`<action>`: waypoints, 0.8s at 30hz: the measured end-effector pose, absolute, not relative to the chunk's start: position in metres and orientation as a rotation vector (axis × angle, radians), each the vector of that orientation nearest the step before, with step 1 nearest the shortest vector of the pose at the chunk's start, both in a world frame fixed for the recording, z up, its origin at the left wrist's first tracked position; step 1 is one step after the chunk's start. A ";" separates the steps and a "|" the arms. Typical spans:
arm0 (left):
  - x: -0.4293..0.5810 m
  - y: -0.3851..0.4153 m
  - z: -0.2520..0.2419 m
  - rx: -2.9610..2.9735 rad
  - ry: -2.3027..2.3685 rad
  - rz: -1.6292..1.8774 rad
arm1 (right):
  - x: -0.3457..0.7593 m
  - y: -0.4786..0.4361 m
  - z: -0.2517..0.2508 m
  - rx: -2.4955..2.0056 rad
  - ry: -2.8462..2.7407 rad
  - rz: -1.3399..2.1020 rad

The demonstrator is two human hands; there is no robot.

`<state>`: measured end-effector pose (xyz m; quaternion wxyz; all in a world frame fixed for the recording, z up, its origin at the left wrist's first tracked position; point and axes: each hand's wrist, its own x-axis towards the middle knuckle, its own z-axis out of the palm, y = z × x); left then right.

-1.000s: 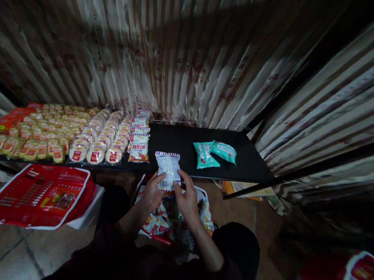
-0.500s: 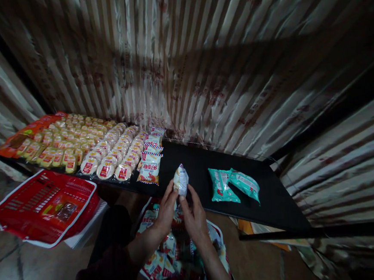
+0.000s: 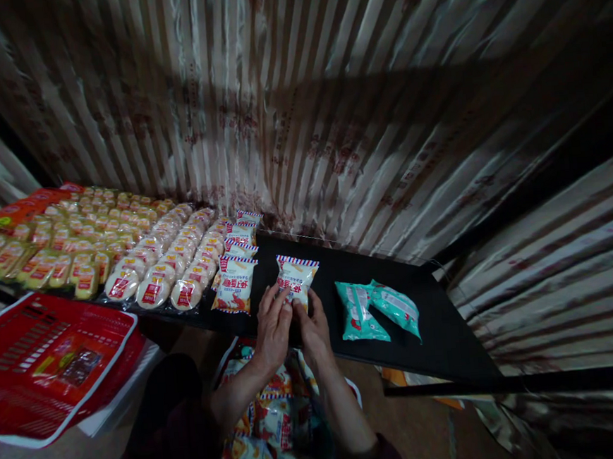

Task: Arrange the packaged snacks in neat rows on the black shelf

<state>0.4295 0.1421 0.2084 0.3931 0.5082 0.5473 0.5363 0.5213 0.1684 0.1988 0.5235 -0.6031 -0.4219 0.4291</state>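
A small white snack bag (image 3: 296, 275) with a striped top edge and red lettering is at the front of the black shelf (image 3: 307, 241), its printed face toward me. My left hand (image 3: 272, 325) has its fingers against the bag's lower left side. My right hand (image 3: 315, 324) grips the lower right corner, thumb on the front. To the left, a row of matching snack bags (image 3: 235, 284) overlaps from front to back. Below my forearms, a basket holds many more of these bags (image 3: 271, 423).
Rows of round wrapped cakes (image 3: 154, 284) and yellow wrapped cakes (image 3: 84, 275) cover the shelf's left part. Two teal bags (image 3: 363, 311) lie to the right. A red basket (image 3: 8, 352) with a white rim stands at the lower left. Striped sheeting (image 3: 287, 118) hangs behind.
My hands have brought the snack bag forward to the shelf and turned it from edge-on to face-on. The view has shifted slightly, and more of the lower basket's bags show.
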 end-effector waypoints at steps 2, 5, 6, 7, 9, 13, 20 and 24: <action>0.431 0.152 0.207 1.360 1.438 1.342 | 0.520 0.181 0.196 -1.411 -0.937 1.067; 0.436 0.168 0.203 1.452 1.481 1.309 | 0.519 0.202 0.192 -1.366 -0.874 1.118; 0.437 0.173 0.201 1.468 1.498 1.304 | 0.519 0.209 0.190 -1.357 -0.867 1.126; 0.438 0.179 0.200 1.475 1.519 1.305 | 0.518 0.216 0.188 -1.350 -0.869 1.129; 0.441 0.190 0.197 1.465 1.569 1.323 | 0.517 0.230 0.185 -1.346 -0.883 1.126; 0.445 0.212 0.194 1.463 1.587 1.382 | 0.516 0.257 0.179 -1.350 -0.968 1.078; 0.445 0.250 0.186 1.361 1.603 1.466 | 0.513 0.305 0.166 -1.410 -1.075 0.927; 0.444 0.272 0.181 1.358 1.662 1.466 | 0.506 0.328 0.158 -1.410 -1.049 0.909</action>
